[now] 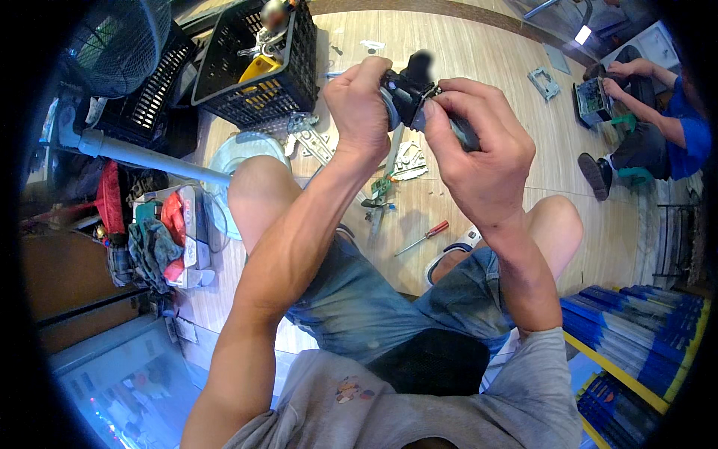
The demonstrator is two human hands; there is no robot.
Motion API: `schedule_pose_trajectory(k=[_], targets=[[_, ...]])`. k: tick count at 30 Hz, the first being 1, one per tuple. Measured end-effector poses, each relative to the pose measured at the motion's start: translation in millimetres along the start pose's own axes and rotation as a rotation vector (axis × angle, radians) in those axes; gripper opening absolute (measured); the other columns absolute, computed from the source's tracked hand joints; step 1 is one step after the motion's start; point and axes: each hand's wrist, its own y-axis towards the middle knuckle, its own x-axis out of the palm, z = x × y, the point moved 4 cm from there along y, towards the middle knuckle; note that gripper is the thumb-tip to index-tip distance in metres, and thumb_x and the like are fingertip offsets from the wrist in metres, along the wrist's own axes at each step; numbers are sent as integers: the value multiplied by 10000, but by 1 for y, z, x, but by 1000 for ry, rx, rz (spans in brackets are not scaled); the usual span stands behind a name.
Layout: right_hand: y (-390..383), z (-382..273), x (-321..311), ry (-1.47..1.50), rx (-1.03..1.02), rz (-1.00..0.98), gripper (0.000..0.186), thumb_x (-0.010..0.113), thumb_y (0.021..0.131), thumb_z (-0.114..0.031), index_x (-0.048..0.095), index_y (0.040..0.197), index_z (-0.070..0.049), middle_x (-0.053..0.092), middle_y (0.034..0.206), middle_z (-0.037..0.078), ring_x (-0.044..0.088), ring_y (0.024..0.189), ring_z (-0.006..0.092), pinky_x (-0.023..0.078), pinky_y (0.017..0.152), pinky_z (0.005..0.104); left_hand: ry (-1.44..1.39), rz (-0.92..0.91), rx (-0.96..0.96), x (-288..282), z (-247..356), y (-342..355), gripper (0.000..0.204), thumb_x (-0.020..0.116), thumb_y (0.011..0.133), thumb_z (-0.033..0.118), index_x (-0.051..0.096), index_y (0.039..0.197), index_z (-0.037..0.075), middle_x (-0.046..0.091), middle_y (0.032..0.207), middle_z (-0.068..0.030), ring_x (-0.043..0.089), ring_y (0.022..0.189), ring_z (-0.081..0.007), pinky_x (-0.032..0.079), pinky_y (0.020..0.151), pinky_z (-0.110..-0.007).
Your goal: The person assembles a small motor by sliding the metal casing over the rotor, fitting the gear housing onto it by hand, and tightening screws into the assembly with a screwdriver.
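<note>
In front of me, above the floor, both hands are raised around a black mechanical part [407, 88] with a dark upright piece on top. My left hand [359, 108] is closed around its left side in a fist-like grip. From the other side my right hand [482, 142] pinches its edge between thumb and fingers, where a small metallic bit shows at the fingertips. A grey rounded piece [465, 133] shows under the right fingers, partly hidden. Below the hands a red-handled screwdriver [425, 237] lies on the floor between my feet.
White metal brackets [410, 161] and a green-ended tool [383, 185] lie beneath my hands. Black crates [258, 86] and a fan [112, 45] stand at the left. A blue-shirted person [688, 127] at the right handles a box with a circuit board [593, 97]. Blue boxes [636, 329] are stacked lower right.
</note>
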Motion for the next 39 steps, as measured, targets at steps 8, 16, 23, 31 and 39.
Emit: schedule_pose_trajectory(k=[8, 16, 23, 31, 39], targets=[[-6, -6, 1, -69, -28, 54, 96, 740, 831, -24, 722, 916, 18, 712, 994, 127, 694, 793, 173, 551, 666, 279, -41, 32, 60, 5, 5, 0, 284, 624, 821, 135, 545, 566, 39, 491, 580, 32, 397, 527, -60, 299, 489, -270], [-2, -9, 0, -27, -10, 68, 128, 722, 741, 24, 691, 863, 5, 687, 941, 111, 643, 819, 274, 530, 711, 349, -30, -12, 19, 2, 3, 1, 178, 590, 866, 114, 628, 721, 18, 600, 684, -29, 564, 594, -108, 456, 558, -274], [-2, -14, 0, -32, -34, 64, 128, 726, 764, 18, 684, 886, 18, 658, 945, 113, 639, 808, 267, 525, 698, 346, -42, -12, -9, 2, 7, -2, 201, 581, 872, 151, 632, 725, 23, 606, 686, -32, 567, 592, -112, 450, 555, -284], [-6, -10, 4, -22, -86, 117, 142, 730, 774, 20, 685, 908, 30, 643, 938, 122, 639, 797, 267, 524, 686, 356, -74, -21, -50, 8, 3, -8, 239, 541, 897, 188, 637, 746, 30, 606, 705, -24, 546, 594, -113, 435, 552, -287], [-7, -9, 8, -74, -86, 107, 140, 734, 768, 12, 677, 897, 16, 635, 918, 108, 622, 763, 267, 517, 652, 357, -11, -12, -93, 5, -2, -9, 257, 538, 906, 196, 650, 755, 21, 612, 707, -32, 551, 600, -112, 437, 553, -297]])
